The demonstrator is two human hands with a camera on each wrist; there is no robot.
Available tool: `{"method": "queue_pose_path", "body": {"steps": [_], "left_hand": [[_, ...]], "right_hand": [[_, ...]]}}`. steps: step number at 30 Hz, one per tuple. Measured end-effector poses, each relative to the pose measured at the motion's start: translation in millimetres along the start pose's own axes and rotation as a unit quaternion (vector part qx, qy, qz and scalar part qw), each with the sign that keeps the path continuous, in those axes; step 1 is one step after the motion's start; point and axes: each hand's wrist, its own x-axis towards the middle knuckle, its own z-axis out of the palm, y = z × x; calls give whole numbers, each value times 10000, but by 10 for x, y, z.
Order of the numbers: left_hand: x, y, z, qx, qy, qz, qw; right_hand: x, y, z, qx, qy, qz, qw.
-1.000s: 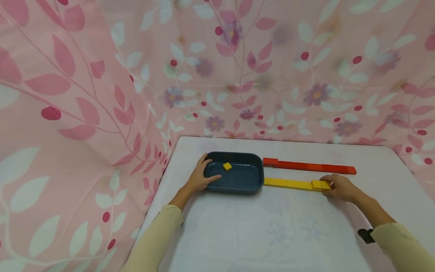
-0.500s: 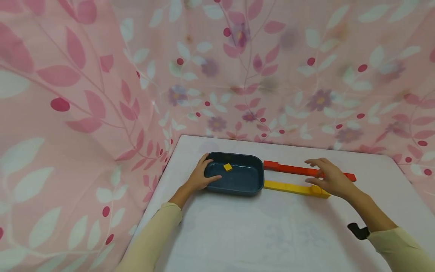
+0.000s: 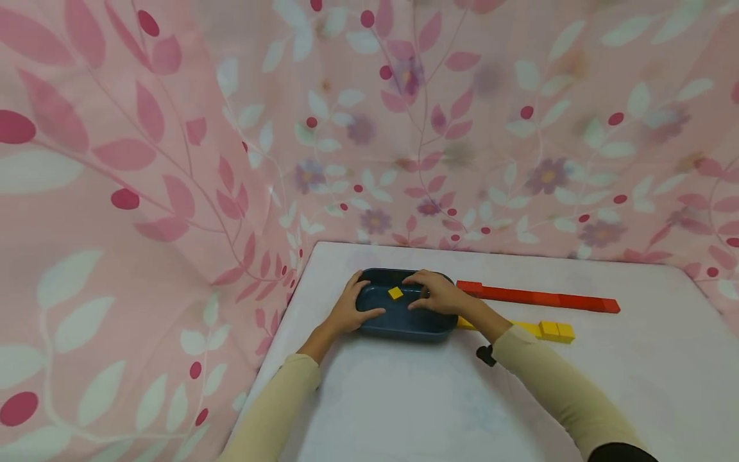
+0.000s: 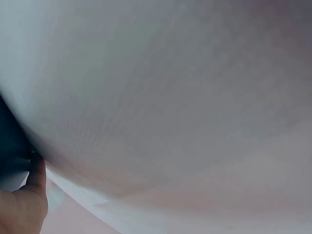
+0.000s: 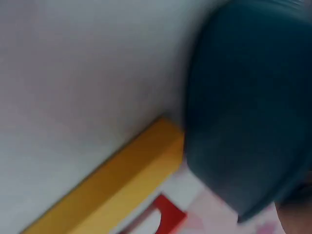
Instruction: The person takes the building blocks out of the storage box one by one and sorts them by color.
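Note:
A dark blue rectangular dish point(image 3: 392, 322) rests on the white-covered table, a small yellow block point(image 3: 395, 293) inside it. My left hand point(image 3: 348, 309) grips the dish's left end, thumb across the front rim and fingers at the back corner. Over the dish's right half is my right hand point(image 3: 440, 295), fingers apart and nothing between them. A row of yellow blocks point(image 3: 555, 332) runs right from the dish, partly hidden behind my right forearm. In the right wrist view a yellow block point(image 5: 126, 175) meets the dish's side point(image 5: 248, 97).
Behind the yellow row lies a line of red blocks point(image 3: 531, 297), its left end close by the dish. A pink floral cloth point(image 3: 427, 160) hangs behind the table point(image 3: 416, 391) and along its left side.
My right hand has let go of the yellow row's right end, lifted, and moved left over the dish. The left hand keeps its hold on the dish.

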Motion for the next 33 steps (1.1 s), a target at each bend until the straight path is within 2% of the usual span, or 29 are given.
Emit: {"method": "queue_pose_path", "body": {"steps": [5,10,14,17,22,28,33], "left_hand": [[10,3,-3,-24,-49,7,10000],[27,22,-35,-91,85,28,9999],[-3,28,-24,-21,-8,7,10000],[-17,23,-26,14,-111,-56,9999],[7,26,-12,-54,78,-124,9999],[19,1,-18,-46,26,-190,9998],[0,2,-4,-91,13,-204,9998]], "right_hand": [[339,11,217,-262,-284,51,9992],[489,-9,342,-637,-211,165,9976],[469,10,463,-749,-285,336,9962],[448,20,487,-532,-268,527,9968],[401,27,412,-232,-134,642,9976],[320,3,322,11,-361,538,9979],[193,-67,247,36,-240,299,9993]]}}
